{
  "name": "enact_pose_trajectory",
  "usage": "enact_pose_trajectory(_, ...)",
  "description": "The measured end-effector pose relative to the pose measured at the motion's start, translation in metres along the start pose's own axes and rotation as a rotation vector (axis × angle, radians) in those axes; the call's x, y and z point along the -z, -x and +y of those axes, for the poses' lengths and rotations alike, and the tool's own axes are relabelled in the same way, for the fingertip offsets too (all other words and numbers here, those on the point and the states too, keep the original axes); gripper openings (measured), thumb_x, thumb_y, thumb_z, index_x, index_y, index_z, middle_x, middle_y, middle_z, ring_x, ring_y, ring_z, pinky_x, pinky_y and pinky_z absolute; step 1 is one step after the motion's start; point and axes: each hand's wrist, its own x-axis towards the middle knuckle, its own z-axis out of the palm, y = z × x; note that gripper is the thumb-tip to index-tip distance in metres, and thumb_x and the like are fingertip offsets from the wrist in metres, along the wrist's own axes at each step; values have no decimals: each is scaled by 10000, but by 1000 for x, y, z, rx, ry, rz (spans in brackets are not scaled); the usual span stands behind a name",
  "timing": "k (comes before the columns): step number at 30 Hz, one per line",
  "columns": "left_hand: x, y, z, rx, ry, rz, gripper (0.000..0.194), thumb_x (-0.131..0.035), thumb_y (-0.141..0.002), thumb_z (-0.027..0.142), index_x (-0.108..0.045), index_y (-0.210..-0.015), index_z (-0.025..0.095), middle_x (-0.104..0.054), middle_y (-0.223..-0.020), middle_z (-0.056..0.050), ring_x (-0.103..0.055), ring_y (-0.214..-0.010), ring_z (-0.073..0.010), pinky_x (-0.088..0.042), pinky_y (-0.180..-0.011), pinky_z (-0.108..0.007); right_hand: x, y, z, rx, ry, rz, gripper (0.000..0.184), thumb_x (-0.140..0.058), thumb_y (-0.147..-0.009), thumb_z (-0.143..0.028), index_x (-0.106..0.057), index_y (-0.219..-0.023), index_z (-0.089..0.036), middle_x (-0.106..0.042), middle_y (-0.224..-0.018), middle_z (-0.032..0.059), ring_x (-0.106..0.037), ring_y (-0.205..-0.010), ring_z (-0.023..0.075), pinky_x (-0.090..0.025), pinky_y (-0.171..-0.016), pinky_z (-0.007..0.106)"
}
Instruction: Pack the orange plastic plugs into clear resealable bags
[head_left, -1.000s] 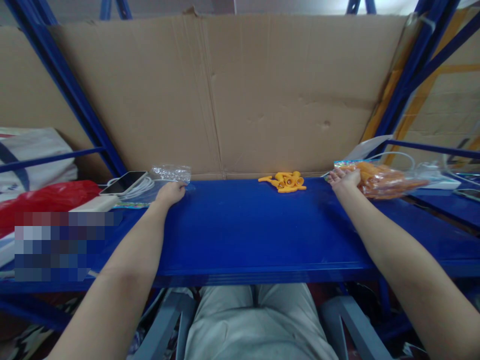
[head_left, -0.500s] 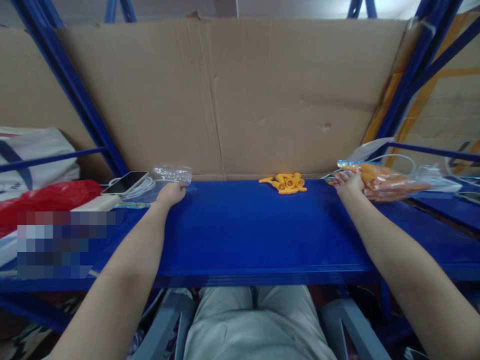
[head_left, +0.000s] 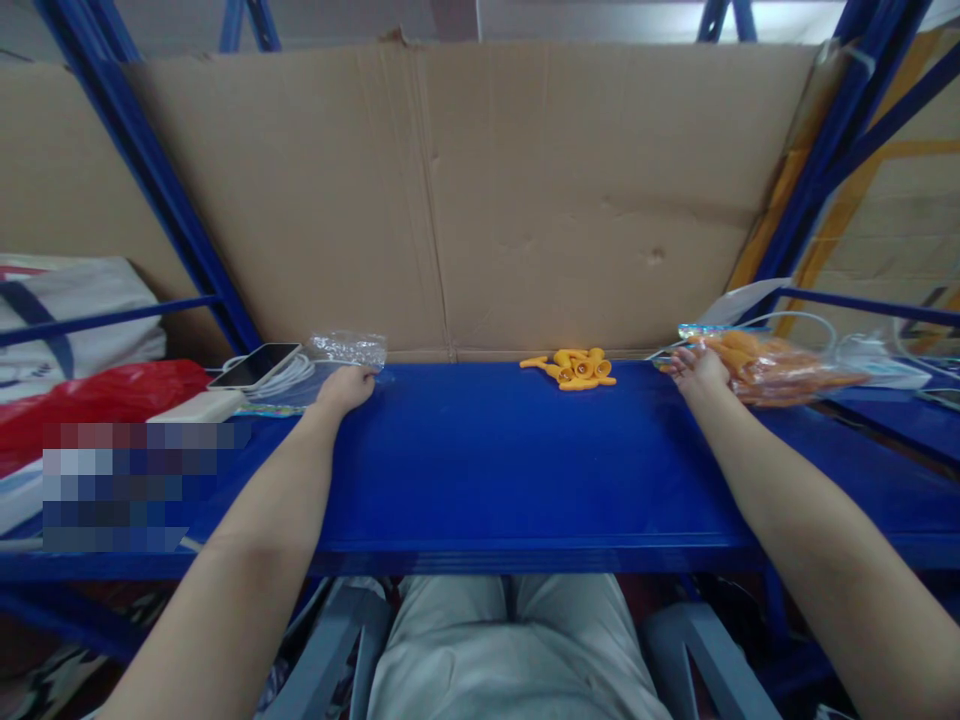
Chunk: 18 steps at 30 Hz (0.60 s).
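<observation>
My left hand [head_left: 346, 388] is closed at the near edge of a clear plastic bag [head_left: 349, 348], its thumb pressed against curled fingers. Toward the right, my right hand [head_left: 701, 370] lies with fingers loosely spread beside the mouth of a clear bag [head_left: 795, 370] filled with orange plastic pieces, touching it. Between the hands, nearer the right one, a small pile of yellow-orange plastic pieces [head_left: 576, 369] rests on the blue shelf [head_left: 487, 460]. Several have round cupped ends and thin stems. Their exact kind I cannot make out.
A phone [head_left: 256, 366] lies on a coiled white cable [head_left: 289, 375] at the left, near a white box [head_left: 196, 407] and a red plastic bag [head_left: 112, 385]. Cardboard [head_left: 585, 200] walls the back between blue metal posts [head_left: 161, 190]. A white cable [head_left: 806, 318] loops behind the filled bag.
The view has shifted very slightly. Both hands, the two bags and the pile of pieces keep their places.
</observation>
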Motion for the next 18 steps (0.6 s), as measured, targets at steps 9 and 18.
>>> enact_pose_trajectory(9, -4, -2, -3, 2, 16, 19, 439, -399, -832, 236, -694, -1153, 191, -700, -1141, -82, -637, -1071, -259, -477, -935, -322, -5, 16, -5, 48, 54, 17, 278, -343, -914, -124, -514, -696, -146, -532, -586, -26, -453, -428, 45, -343, -384, 150)
enact_pose_trajectory(18, -5, -3, -4, -10, 50, 36, 431, -404, -824, 213, -704, -1130, 168, -706, -1118, -106, -642, -1055, -278, -484, -908, -337, -26, 34, 22, -14, 186, -149, 284, -354, -907, -189, -604, -775, -163, -583, -563, -31, -454, -376, 53, -329, -365, 156)
